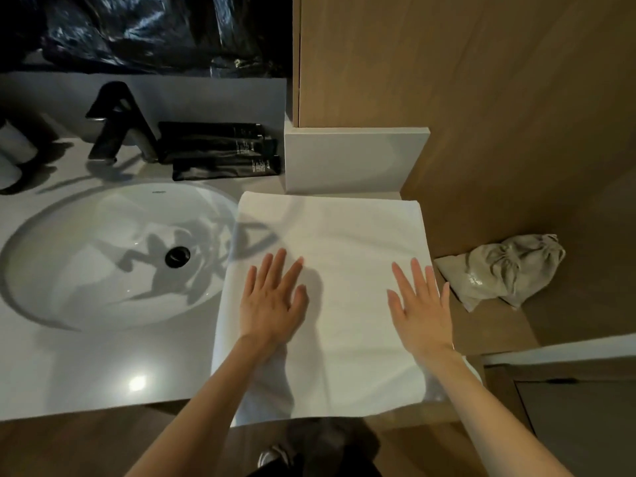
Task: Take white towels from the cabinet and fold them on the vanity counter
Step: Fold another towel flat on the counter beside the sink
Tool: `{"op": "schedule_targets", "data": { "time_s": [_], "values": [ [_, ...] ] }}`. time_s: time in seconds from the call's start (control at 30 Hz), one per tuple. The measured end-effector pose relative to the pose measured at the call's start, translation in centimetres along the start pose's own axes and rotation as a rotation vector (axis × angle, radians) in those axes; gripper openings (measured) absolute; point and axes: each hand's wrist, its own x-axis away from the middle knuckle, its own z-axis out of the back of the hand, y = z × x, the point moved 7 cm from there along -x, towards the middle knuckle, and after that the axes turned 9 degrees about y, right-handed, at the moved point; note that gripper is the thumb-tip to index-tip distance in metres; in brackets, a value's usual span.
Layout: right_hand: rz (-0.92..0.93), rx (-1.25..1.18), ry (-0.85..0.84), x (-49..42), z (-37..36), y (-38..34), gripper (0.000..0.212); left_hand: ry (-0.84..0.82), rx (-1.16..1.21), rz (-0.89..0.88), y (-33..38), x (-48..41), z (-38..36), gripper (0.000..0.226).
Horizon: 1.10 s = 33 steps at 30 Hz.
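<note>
A white towel [344, 235] lies spread flat on the vanity counter [86, 366], right of the sink, with its near edge hanging over the counter's front. My left hand [272, 301] rests palm down on the towel's left half, fingers straight and spread. On the right half my right hand [421, 308] lies flat too, close to the towel's right edge. Neither hand holds anything.
An oval white sink [113, 256] with a black drain sits at the left, a black faucet [117, 122] behind it. Black toiletry tubes [223, 149] lie by the wall. A grey drawstring bag [506, 270] rests on the wooden ledge at right. A brown wood panel [481, 80] rises behind.
</note>
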Motion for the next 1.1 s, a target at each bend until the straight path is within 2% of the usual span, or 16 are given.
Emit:
{"op": "schedule_targets", "data": {
  "time_s": [0.1,0.17,0.27,0.37,0.47,0.6,0.8,0.93,1.03,1.1],
  "values": [
    [-0.058,-0.025,-0.011,0.7,0.9,-1.6,0.061,-0.036,-0.007,-0.011,0.3,-0.1,0.4,0.064],
    [-0.024,-0.112,0.026,2.1,1.8,-4.5,0.056,0.012,-0.011,-0.004,0.7,0.8,1.3,0.069],
    [0.064,-0.181,-0.004,5.2,1.2,-9.7,0.055,0.107,0.007,-0.024,2.5,4.4,1.8,0.061],
    [0.103,-0.077,-0.029,7.6,-1.0,-12.5,0.060,0.076,0.045,-0.043,3.2,7.5,0.4,0.054],
    [0.160,-0.035,-0.013,8.0,-1.4,-11.8,0.057,0.052,0.011,-0.087,2.3,8.3,0.2,0.052],
    [0.268,-0.016,0.028,7.9,-0.9,-6.9,0.052,0.026,0.017,-0.179,0.3,8.7,0.9,0.055],
    [0.088,0.013,0.000,8.0,0.2,0.5,0.055,0.007,-0.051,-0.319,-3.9,10.5,2.0,0.055],
    [0.009,0.013,-0.027,8.3,0.9,-0.6,0.053,-0.024,-0.086,-0.277,-4.5,10.5,2.8,0.057],
    [0.108,-0.189,0.040,10.5,2.4,-3.1,0.051,-0.007,-0.033,-0.298,-3.7,11.3,3.5,0.056],
    [0.215,-0.252,-0.005,12.5,2.5,-4.8,0.053,-0.027,-0.050,-0.339,-4.3,12.1,3.4,0.060]
  ]
}}
